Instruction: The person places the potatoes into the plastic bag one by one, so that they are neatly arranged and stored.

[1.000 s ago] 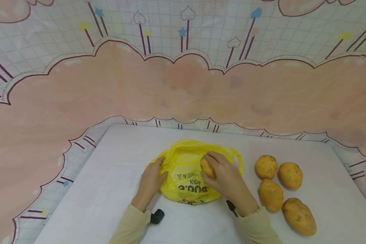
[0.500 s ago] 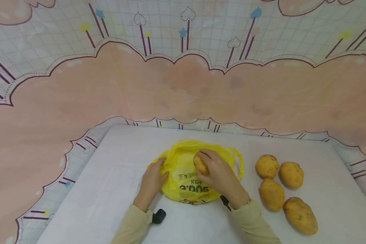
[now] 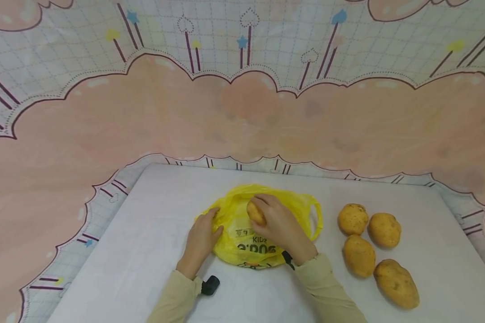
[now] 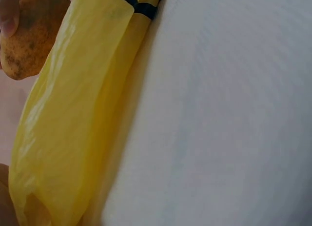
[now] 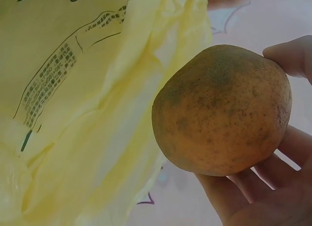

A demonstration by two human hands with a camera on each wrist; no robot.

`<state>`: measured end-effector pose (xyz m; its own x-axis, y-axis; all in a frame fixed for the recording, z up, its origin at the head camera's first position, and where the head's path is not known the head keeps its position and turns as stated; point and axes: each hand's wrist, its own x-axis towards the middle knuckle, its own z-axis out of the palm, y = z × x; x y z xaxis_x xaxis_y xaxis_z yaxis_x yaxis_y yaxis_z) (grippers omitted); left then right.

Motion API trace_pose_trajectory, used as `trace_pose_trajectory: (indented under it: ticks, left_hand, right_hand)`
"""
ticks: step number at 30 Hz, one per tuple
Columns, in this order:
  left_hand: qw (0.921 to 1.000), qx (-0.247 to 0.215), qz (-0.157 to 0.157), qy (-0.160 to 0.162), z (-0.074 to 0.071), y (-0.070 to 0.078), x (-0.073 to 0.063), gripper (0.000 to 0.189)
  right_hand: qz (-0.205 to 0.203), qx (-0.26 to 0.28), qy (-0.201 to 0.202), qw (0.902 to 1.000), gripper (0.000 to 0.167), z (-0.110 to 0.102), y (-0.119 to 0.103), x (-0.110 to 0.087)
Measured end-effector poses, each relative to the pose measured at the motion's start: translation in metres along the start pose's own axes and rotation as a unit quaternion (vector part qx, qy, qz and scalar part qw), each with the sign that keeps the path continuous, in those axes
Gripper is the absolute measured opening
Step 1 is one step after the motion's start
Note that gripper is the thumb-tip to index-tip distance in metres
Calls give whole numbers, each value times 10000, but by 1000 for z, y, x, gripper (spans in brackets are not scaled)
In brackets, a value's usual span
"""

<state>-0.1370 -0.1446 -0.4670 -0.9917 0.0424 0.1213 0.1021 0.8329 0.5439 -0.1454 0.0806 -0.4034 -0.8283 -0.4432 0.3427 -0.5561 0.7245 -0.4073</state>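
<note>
In the head view a yellow plastic bag (image 3: 230, 253) with dark printing lies on the table, its mouth spread. My left hand (image 3: 200, 240) grips the bag's left edge, fingers on the far side and thumb on the near side. Over the bag's opening, my right hand (image 3: 282, 226) holds a potato (image 3: 256, 213) between thumb and fingers. The right wrist view has that potato (image 5: 222, 111) up close, with dark specks on its skin, beside the yellow plastic (image 5: 112, 118). Most of the left hand is out of sight in the left wrist view, where the bag (image 4: 73, 113) fills the left part.
Several potatoes lie in a group on the right of the white table (image 3: 137, 233): a round potato (image 3: 353, 219), another round one (image 3: 384, 230), an oval potato (image 3: 359, 256) and a long potato (image 3: 396, 283). A patterned cloth (image 3: 242, 121) hangs behind the table.
My right hand has carried the potato leftward, from the right side of the bag's mouth towards its middle. The left hand stays at the bag's edge.
</note>
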Motion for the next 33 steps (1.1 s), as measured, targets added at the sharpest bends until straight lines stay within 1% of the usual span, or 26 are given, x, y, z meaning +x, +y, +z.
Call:
trace_pose_trajectory:
  ticks: [4, 11, 20, 27, 33]
  left_hand:
    - [10000, 14, 23, 30, 0, 0, 0, 54]
    - [10000, 11, -40, 14, 1, 1, 1, 55]
    - [10000, 44, -44, 47, 1, 2, -1, 54]
    - [10000, 40, -33, 43, 1, 2, -2, 54]
    - [9999, 65, -1, 89, 2, 2, -2, 54]
  right_hand:
    - [5, -18, -123, 9999, 46, 4, 0, 5]
    - [-76, -65, -281, 9996, 48, 17, 6, 11]
    - [-160, -30, -345, 9993, 51, 32, 10, 16]
    - [-208, -115, -445, 9987, 55, 40, 12, 23]
    - [-249, 18, -432, 9988, 54, 47, 13, 28]
